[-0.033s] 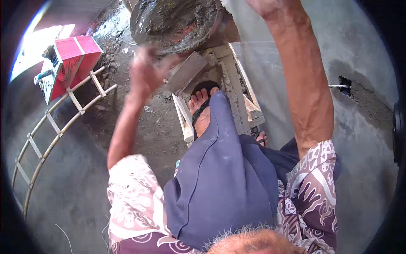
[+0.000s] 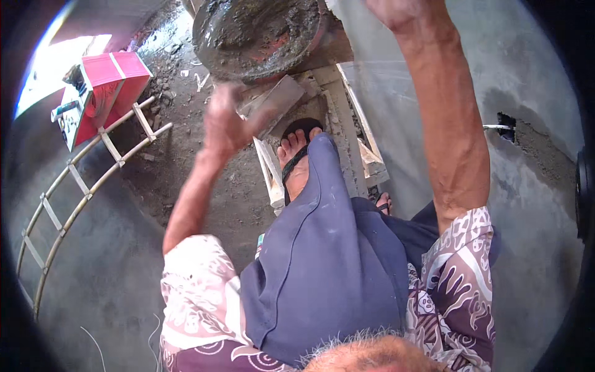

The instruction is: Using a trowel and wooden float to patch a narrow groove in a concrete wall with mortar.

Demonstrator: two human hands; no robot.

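Observation:
My left hand (image 2: 230, 121) hangs in mid-air over the dirt floor, slightly blurred, thumb apart from the fingers and nothing visible in it. It is nearest to a grey flat board or block (image 2: 282, 102) lying aslant beside my sandalled foot (image 2: 296, 170). Beyond that hand stands a wide round basin (image 2: 320, 34) of wet grey mortar (image 2: 251, 34). My right hand (image 2: 406, 11) is raised in front of the grey plastered wall (image 2: 520, 68). The upper edge cuts it off, so its fingers and anything in them are hidden.
My foot stands on a narrow wooden stand (image 2: 341, 142) smeared with mortar. To the left, a ladder (image 2: 77, 180) leans near a pink and white box-like cabinet (image 2: 114, 87). Rubble (image 2: 167, 68) lies at the far left. A white cable (image 2: 494, 126) sticks out of a wall hole.
My left hand has shifted a little to the right and toward me. The raised right forearm has barely moved.

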